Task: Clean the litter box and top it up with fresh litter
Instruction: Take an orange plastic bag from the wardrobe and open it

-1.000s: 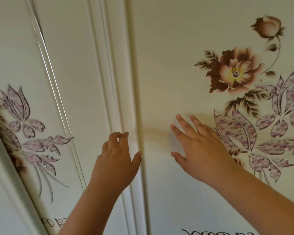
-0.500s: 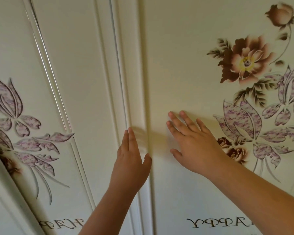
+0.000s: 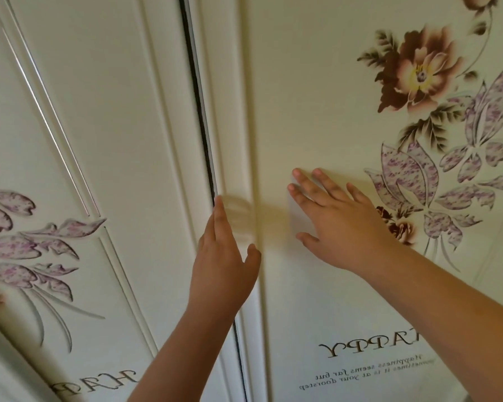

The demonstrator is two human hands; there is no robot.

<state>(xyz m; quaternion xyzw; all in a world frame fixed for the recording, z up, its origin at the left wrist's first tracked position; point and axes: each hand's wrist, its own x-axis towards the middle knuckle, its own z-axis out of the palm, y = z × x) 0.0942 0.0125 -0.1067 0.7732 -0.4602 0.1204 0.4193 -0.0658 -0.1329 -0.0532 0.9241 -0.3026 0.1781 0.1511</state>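
Note:
Two cream cabinet doors with printed flowers fill the head view. My right hand [image 3: 334,224] lies flat with spread fingers on the right door [image 3: 311,82]. My left hand [image 3: 224,256] reaches up with straight fingers, its fingertips at the edge of the right door, where a thin dark gap [image 3: 198,91] runs between it and the left door [image 3: 105,111]. No litter box, scoop or litter is in view.
The left door has raised mouldings and purple leaf prints [image 3: 26,248]. The right door carries a brown flower [image 3: 418,71] and mirrored lettering [image 3: 369,346] low down. The doors stand close in front of me.
My left hand's fingers have straightened and moved right to the door edge. A dark gap has opened between the doors. My right hand stays flat on the right door.

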